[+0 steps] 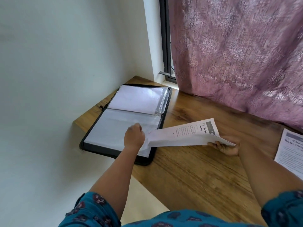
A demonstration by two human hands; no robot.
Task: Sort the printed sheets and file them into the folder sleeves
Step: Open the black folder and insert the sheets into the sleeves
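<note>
A black zip folder (118, 149) lies open on the wooden table (196, 169) by the wall, its clear sleeves (127, 128) holding white pages. The left hand (133, 136) rests curled at the near sleeve's right edge, apparently pinching the plastic open, though blur hides the fingertips. The right hand (227, 149) grips the far end of a printed sheet (185, 135) whose other end reaches that sleeve; another printed sheet (291, 153) lies at the table's right edge.
</note>
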